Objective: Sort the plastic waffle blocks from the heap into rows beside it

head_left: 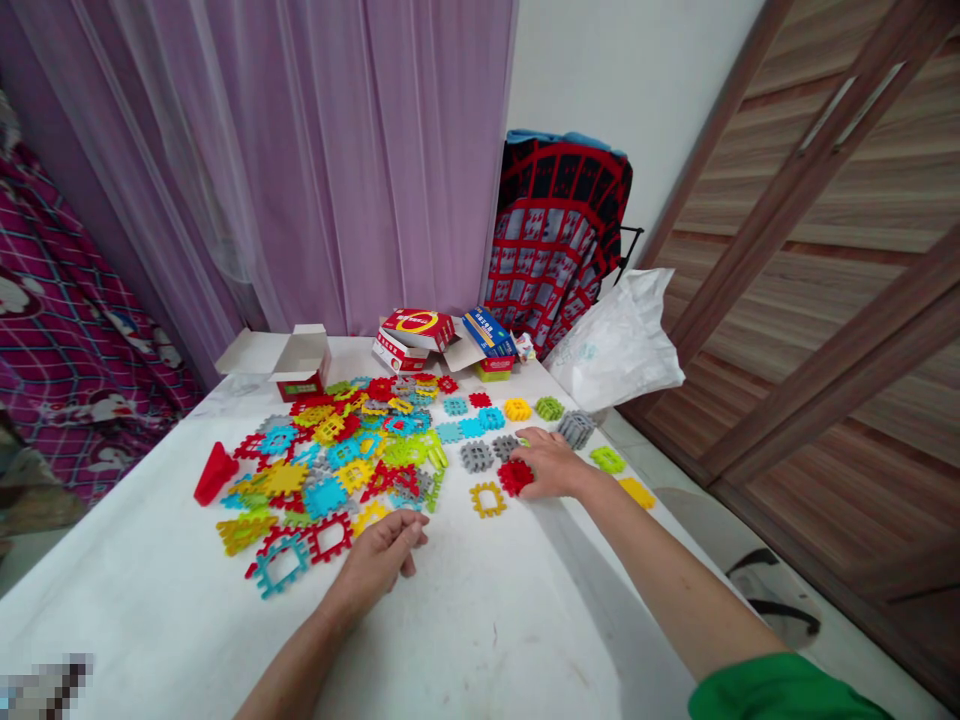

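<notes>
My right hand (pixel 551 463) reaches out over the table, its fingers curled around a red interlocking building block (pixel 515 477). Two grey blocks, one of them a grey notched block (pixel 475 457), lie just left of it. Nearer to me is a yellow square frame piece (pixel 487 499). My left hand (pixel 382 550) rests closed at the near edge of a large mixed pile, with nothing showing in its fingers. In that pile are a yellow piece (pixel 287 478), a blue square piece (pixel 325 496) and a blue frame piece (pixel 283 565).
Sorted groups stand on the right: a grey stack (pixel 576 428), a green stack (pixel 550 408) and a yellow piece (pixel 637 492). Behind are an open box (pixel 304 360), a red box (pixel 418 328), a blue box (pixel 489 332) and a white bag (pixel 619 340). The white table (pixel 480 620) spreads beneath.
</notes>
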Demonstrator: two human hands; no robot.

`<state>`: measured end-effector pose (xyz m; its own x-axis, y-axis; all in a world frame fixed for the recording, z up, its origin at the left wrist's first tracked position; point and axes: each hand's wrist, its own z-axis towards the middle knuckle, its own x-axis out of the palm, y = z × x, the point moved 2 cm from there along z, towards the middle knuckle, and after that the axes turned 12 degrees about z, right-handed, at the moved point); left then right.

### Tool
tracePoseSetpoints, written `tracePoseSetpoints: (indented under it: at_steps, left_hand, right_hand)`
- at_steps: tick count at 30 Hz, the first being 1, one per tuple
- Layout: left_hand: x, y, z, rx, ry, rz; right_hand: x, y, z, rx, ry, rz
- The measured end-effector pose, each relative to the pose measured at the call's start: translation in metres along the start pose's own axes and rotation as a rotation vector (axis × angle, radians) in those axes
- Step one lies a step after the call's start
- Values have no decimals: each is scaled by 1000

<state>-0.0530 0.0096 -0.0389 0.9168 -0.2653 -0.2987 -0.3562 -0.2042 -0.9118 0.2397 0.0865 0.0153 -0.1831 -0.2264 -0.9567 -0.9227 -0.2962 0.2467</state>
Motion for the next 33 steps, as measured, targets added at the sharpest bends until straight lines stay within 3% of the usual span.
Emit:
tracePoseSetpoints:
  at_steps: [33]
  left_hand:
    - [0, 4, 0, 19, 15, -6]
  right_hand:
    - [0, 6, 5, -56, 59, -71]
